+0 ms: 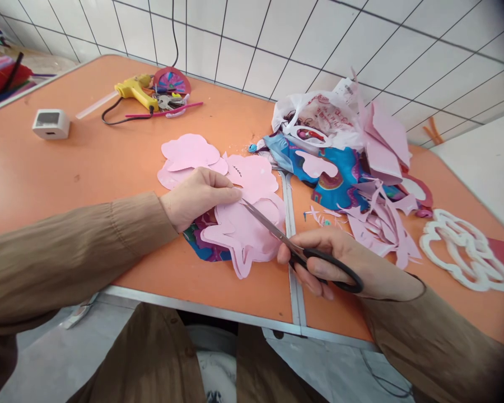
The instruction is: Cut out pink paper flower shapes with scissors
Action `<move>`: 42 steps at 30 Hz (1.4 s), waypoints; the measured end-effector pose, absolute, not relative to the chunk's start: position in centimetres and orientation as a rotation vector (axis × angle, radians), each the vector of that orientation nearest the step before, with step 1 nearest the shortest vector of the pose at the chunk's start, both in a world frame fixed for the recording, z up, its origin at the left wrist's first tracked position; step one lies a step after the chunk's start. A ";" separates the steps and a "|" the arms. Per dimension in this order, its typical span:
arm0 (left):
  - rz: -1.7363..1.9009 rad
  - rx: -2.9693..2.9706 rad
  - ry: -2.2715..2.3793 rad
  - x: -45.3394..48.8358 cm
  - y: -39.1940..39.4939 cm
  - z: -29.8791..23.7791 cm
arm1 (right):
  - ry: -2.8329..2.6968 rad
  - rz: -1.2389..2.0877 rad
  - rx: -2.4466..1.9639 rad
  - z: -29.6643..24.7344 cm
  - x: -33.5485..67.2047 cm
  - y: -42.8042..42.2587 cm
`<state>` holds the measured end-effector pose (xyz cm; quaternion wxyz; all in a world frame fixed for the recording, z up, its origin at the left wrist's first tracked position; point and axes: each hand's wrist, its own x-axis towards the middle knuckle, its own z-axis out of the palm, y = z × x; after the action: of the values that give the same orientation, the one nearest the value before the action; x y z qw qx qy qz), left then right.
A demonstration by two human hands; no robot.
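My right hand (336,260) grips black-handled scissors (296,246), whose blades point up-left across a pink foam sheet (247,235). My left hand (199,196) is closed on the upper edge of that sheet, with fingers curled, holding it just above the orange table (88,162). A colourful printed piece (201,243) lies under the sheet. Finished pink cloud-like cutouts (189,154) lie just beyond my left hand.
A heap of pink scraps (378,224), blue patterned paper (336,173) and a white plastic bag (319,115) lies to the right. A white foam outline (466,252) sits far right. A yellow glue gun (136,92) and a white box (50,123) stand at the back left.
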<state>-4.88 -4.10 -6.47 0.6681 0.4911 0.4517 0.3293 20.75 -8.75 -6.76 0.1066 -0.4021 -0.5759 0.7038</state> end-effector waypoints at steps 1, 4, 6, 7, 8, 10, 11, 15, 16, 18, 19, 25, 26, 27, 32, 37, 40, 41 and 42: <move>0.745 1.103 1.016 -4.9 -4.1 -6.5 | -1.691 2.069 -1.181 -6.8 20.8 -8.8; 0.744 1.081 1.004 -4.7 -4.1 -6.4 | -1.677 2.063 -1.175 -6.9 20.7 -8.7; 0.745 1.059 0.996 -4.7 -4.0 -6.5 | -1.678 2.064 -1.171 -7.0 20.6 -8.7; 0.748 1.050 0.995 -4.7 -4.0 -6.5 | -1.679 2.065 -1.168 -7.0 20.6 -8.7; 0.750 1.044 0.995 -4.7 -3.9 -6.5 | -1.676 2.066 -1.167 -7.0 20.6 -8.7; 0.752 1.043 0.996 -4.8 -3.9 -6.7 | -1.668 2.068 -1.163 -7.0 20.6 -8.7; 0.754 1.048 0.996 -4.8 -3.9 -6.7 | -1.667 2.069 -1.161 -7.0 20.6 -8.7; 0.758 1.072 0.984 -4.9 -3.8 -6.9 | -1.670 2.077 -1.152 -7.2 20.8 -8.7; 0.763 1.077 0.980 -4.9 -3.8 -6.9 | -1.670 2.079 -1.152 -7.2 20.8 -8.7; 0.768 1.083 0.976 -4.9 -3.8 -7.0 | -1.673 2.073 -1.157 -7.2 20.7 -8.7; 0.771 1.082 0.977 -4.9 -3.8 -7.0 | -1.678 2.070 -1.160 -7.2 20.7 -8.7; 0.760 1.075 0.989 -4.9 -3.8 -7.1 | -1.674 2.060 -1.181 -7.1 20.6 -8.8; 0.758 1.075 0.991 -4.9 -3.8 -7.0 | -1.672 2.061 -1.184 -7.1 20.6 -8.8; 0.759 1.076 0.988 -4.9 -3.8 -7.0 | -1.669 2.064 -1.186 -7.1 20.6 -8.7; 0.763 1.069 0.974 -4.8 -3.8 -6.9 | -1.670 2.061 -1.197 -6.9 20.6 -8.9; 0.755 1.041 0.983 -4.8 -3.9 -6.8 | -1.672 2.048 -1.232 -6.7 20.4 -9.1; 0.753 1.048 0.977 -4.8 -3.9 -6.8 | -1.675 2.034 -1.246 -6.7 20.3 -9.1; 0.755 1.054 0.977 -4.8 -3.9 -6.8 | -1.675 2.028 -1.245 -6.7 20.3 -9.1; 0.758 1.059 0.978 -4.9 -3.9 -6.9 | -1.673 2.023 -1.241 -6.8 20.3 -9.1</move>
<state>-4.86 -3.91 -6.87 0.6864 0.4729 0.4368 0.3384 20.30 -9.06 -6.76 0.1187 -0.4243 -0.5720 0.6919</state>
